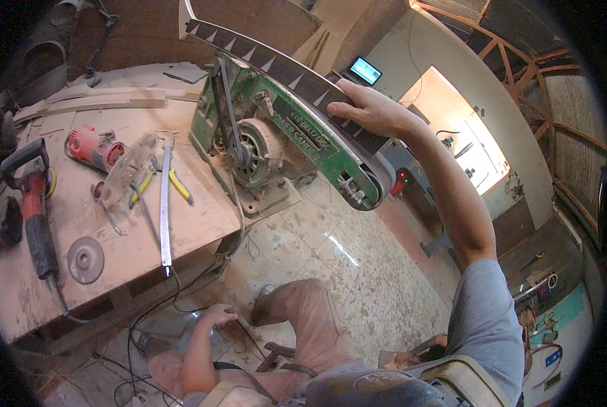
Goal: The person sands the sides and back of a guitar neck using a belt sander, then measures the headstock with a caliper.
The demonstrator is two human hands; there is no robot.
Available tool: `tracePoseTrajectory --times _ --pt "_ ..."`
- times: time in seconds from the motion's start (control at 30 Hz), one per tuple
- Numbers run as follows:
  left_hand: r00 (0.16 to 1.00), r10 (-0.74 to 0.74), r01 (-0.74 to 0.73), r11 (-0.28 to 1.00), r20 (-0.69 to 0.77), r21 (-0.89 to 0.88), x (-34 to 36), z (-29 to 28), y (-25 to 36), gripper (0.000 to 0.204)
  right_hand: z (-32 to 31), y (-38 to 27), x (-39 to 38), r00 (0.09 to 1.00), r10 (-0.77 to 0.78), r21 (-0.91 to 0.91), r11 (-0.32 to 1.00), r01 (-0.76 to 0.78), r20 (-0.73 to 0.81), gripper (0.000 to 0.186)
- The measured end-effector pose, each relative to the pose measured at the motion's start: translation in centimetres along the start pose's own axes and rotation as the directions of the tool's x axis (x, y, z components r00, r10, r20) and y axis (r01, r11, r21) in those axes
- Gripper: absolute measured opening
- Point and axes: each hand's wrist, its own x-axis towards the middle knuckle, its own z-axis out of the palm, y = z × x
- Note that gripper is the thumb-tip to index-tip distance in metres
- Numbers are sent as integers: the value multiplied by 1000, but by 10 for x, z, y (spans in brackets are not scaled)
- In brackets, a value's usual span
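A long dark strip (242, 46) with pale triangular inlays lies along the top of a green belt sander (286, 146), which stands at the table's right end. My right hand (364, 112) rests on the strip's right part, fingers stretched out over it and thumb apart. My left hand (220, 315) is low by my leg, below the table edge, with its fingers curled; what it holds, if anything, I cannot make out.
The dusty table (39, 302) holds a grinder (39, 237), red power tool (93, 146), disc (85, 260), metal rule (166, 230) and yellow pliers (181, 186). Cables (137, 346) cross the tiled floor (378, 285). A screen (364, 70) and bright opening (435, 88) are behind.
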Motion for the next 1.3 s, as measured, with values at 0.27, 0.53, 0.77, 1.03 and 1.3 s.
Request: tracePoseTrajectory --times 0.27,0.53,0.77,1.03,1.3 --pt "999 -10 11 1000 34 -29 2 -5 -8 70 5 -13 11 997 11 -71 997 -16 -70 48" --pt "994 -110 110 992 5 -63 -34 -7 -4 77 4 -4 2 993 5 -104 994 -17 -118 50" --pt "973 -232 232 972 0 -28 -90 -1 31 85 13 17 5 984 -78 -117 991 60 -157 50" --pt "990 -130 116 975 -60 -191 -126 26 40 86 8 9 20 990 -55 -60 997 47 -128 56" --pt "968 -153 105 967 -201 -230 -188 34 75 80 6 2 10 992 20 -21 1000 -23 -123 46"
